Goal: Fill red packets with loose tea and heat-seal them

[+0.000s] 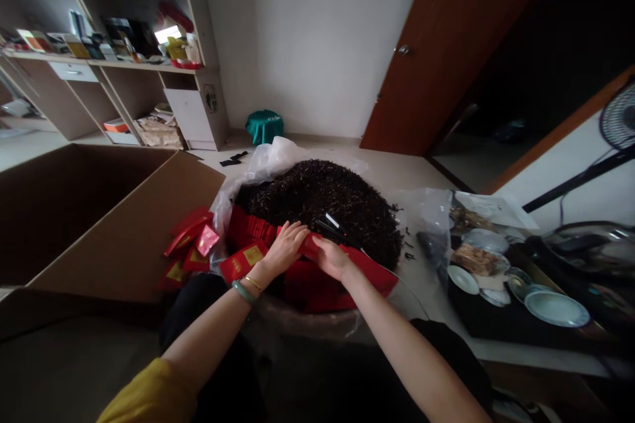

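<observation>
Red packet (308,246) lies across the lower edge of the leaf heap, held between both hands. Far left of the fingers, well apart: open cardboard carton (114,225). Nearer, left of the left hand (285,251): loose red packets with yellow labels (191,248), lying in a rough pile against the carton. Just beside the left hand: a jade bangle (243,292) and a thin gold bangle (253,283) on the wrist. Left fingers (295,234) curled and closed on the packet's left end. Right hand (333,259): fingers (321,248) closed on its right end, hands nearly touching. Directly above the fingers: heap of dark twisted tea leaves (322,201) in a clear plastic bag (278,158). Small black-and-white object (330,225) just above the right fingers, too unclear to identify. Below the right hand: more red packets (317,285). Far right, well apart: white plates (556,308).
</observation>
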The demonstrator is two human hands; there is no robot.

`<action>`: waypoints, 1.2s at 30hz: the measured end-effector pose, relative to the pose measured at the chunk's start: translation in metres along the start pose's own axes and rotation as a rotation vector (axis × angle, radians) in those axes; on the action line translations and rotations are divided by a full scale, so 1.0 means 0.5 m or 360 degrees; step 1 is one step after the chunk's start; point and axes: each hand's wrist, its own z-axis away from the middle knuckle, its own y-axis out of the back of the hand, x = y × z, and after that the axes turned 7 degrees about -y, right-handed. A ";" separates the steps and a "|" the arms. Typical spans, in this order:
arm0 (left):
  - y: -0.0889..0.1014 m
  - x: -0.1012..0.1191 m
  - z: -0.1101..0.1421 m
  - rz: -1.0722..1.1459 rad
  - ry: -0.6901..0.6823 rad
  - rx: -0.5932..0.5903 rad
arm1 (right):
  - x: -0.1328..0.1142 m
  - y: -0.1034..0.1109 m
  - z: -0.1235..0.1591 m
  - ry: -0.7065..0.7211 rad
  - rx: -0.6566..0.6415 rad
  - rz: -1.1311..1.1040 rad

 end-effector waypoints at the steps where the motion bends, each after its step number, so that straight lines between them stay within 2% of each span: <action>1: -0.004 -0.003 -0.002 0.0012 -0.0002 0.0001 | -0.001 0.001 0.002 -0.0018 -0.0006 0.0001; 11: 0.008 0.016 -0.008 -0.0105 0.0157 -0.0028 | -0.033 -0.007 0.001 -0.0124 -0.0210 0.0253; 17: -0.008 0.006 -0.009 -0.0069 0.0193 -0.0034 | -0.050 -0.008 0.002 -0.0208 -0.0277 0.0357; 23: -0.023 -0.001 -0.009 -0.0035 0.0204 0.0048 | -0.057 -0.017 0.003 -0.0213 -0.0068 0.0417; 29: -0.020 -0.001 -0.009 -0.0005 0.0297 0.0025 | -0.062 -0.025 0.001 -0.0230 -0.0084 0.0329; 31: -0.017 -0.003 -0.008 0.0020 0.0380 0.0045 | -0.072 -0.011 0.003 -0.0245 -0.0099 0.0379; 33: -0.014 -0.007 -0.008 0.0043 0.0480 0.0088 | -0.083 0.013 0.006 -0.0199 -0.0022 0.0493; 36: -0.010 -0.013 -0.010 0.0084 0.0599 0.0146 | -0.083 0.055 0.007 0.0005 0.0304 0.0982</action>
